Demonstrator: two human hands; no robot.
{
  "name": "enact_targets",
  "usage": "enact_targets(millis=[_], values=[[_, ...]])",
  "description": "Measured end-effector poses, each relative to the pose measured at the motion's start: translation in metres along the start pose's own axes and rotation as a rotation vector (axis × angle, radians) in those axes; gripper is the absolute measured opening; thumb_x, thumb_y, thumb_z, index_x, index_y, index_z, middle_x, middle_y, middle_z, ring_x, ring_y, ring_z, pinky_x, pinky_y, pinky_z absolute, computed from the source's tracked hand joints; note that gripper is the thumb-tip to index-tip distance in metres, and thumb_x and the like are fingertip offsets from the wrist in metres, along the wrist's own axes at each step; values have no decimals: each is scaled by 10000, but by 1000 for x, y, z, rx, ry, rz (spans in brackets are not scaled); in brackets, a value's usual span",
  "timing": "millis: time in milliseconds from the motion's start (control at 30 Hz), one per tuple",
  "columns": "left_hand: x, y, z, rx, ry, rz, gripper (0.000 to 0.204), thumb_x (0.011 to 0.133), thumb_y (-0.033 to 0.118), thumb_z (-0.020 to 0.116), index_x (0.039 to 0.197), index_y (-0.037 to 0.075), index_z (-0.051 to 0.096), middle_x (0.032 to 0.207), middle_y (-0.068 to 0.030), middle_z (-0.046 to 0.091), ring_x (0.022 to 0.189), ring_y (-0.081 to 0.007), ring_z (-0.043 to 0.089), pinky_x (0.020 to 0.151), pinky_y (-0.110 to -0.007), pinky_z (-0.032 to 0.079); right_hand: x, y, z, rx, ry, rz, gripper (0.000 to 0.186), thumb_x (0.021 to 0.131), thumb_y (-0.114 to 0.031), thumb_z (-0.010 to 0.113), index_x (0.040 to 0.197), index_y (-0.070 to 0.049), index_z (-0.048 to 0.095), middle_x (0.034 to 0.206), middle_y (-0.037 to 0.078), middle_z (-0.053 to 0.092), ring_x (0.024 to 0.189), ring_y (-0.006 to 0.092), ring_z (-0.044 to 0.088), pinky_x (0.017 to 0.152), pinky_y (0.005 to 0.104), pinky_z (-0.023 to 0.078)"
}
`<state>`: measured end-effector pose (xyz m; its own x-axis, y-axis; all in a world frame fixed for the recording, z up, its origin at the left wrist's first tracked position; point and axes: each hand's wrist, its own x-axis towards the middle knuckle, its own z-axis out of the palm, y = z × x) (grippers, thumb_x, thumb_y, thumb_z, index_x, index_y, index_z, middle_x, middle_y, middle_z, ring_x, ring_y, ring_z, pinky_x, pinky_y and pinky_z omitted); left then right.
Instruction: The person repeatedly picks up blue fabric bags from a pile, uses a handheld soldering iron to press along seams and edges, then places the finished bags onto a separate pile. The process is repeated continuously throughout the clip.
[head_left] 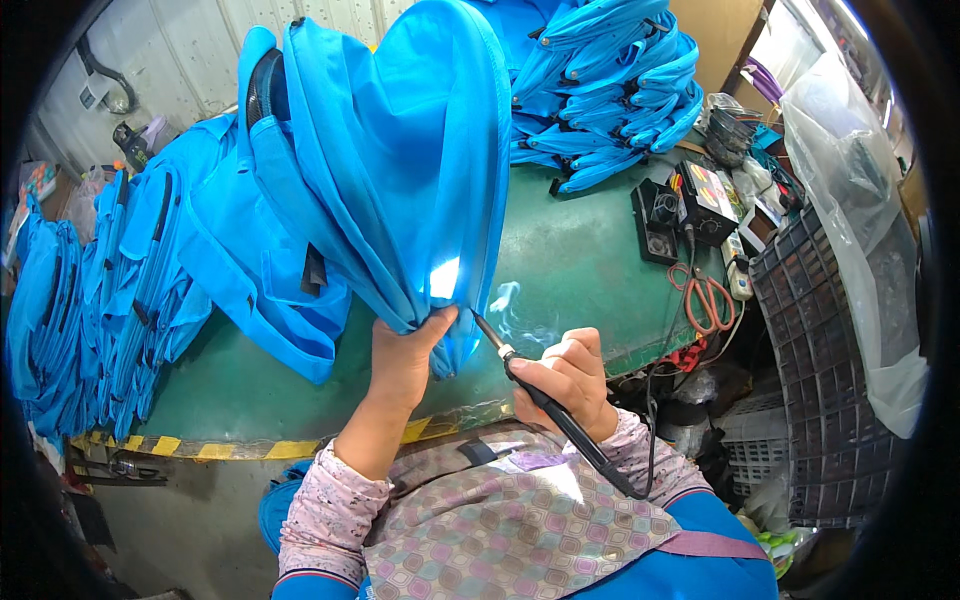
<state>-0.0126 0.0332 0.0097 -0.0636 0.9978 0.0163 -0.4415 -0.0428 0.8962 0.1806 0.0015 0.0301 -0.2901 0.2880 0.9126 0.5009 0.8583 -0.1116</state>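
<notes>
A large blue fabric piece with a stiff rounded rim (390, 170) stands upright over the bench in the middle. My left hand (405, 365) is closed on its lower edge, thumb pressed on the fabric. My right hand (560, 385) grips a black hot-tipped tool like a soldering iron (545, 400), its metal tip pointing up-left at the fabric's edge just beside my left thumb. Pale smoke (515, 310) rises to the right of the tip. A black cord runs from the tool toward a black control box (705, 205) at the right.
Green bench (260, 400) with striped front edge. Blue fabric piles lie at left (130, 280) and back right (605, 90). Beside the box are a black stand (652, 230), orange-handled scissors (708, 300) and a power strip (740, 280). A black grid panel (810, 360) and plastic sheeting (850, 180) hang at right.
</notes>
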Motion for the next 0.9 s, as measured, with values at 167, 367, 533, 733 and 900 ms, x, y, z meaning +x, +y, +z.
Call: enact_targets(millis=[167, 367, 533, 733, 900], values=[[-4, 3, 3, 95, -7, 7, 262, 843, 60, 759, 1086, 38, 663, 1038, -23, 673, 917, -107, 618, 832, -283, 491, 11, -1, 2, -54, -33, 59, 347, 745, -81, 753, 1077, -80, 652, 659, -32, 514, 579, 165, 467, 650, 331, 371], [-3, 3, 1, 42, -36, 3, 243, 858, 77, 749, 1076, 34, 652, 1022, -18, 663, 910, -108, 606, 850, -291, 482, 26, 0, -8, 196, 80, 198, 286, 824, -109, 726, 1098, -54, 664, 898, 57, 688, 713, 239, 592, 687, 354, 423], [-13, -5, -10, -56, 47, 93, 483, 883, 100, 692, 1324, 23, 511, 1251, -75, 601, 1098, -179, 596, 960, -347, 481, 40, 41, 34, -44, -113, -36, 420, 857, -121, 660, 1264, -218, 624, 1242, 116, 625, 1164, 295, 612, 1041, 478, 437], [-25, -6, -41, -235, 80, 65, 500, 866, 59, 691, 1327, 42, 499, 1258, -69, 596, 1136, -198, 576, 996, -369, 454, 13, 74, 49, -150, -21, 84, 475, 805, -124, 762, 1250, -152, 600, 1284, 137, 617, 1068, 291, 631, 994, 439, 447], [-20, -8, -44, -236, 69, -4, 494, 847, 37, 725, 1299, 34, 525, 1222, -71, 621, 1086, -204, 606, 958, -359, 480, 1, 68, 46, -147, 90, 139, 467, 795, -67, 756, 1234, -91, 599, 1090, 113, 656, 896, 302, 607, 855, 425, 450]])
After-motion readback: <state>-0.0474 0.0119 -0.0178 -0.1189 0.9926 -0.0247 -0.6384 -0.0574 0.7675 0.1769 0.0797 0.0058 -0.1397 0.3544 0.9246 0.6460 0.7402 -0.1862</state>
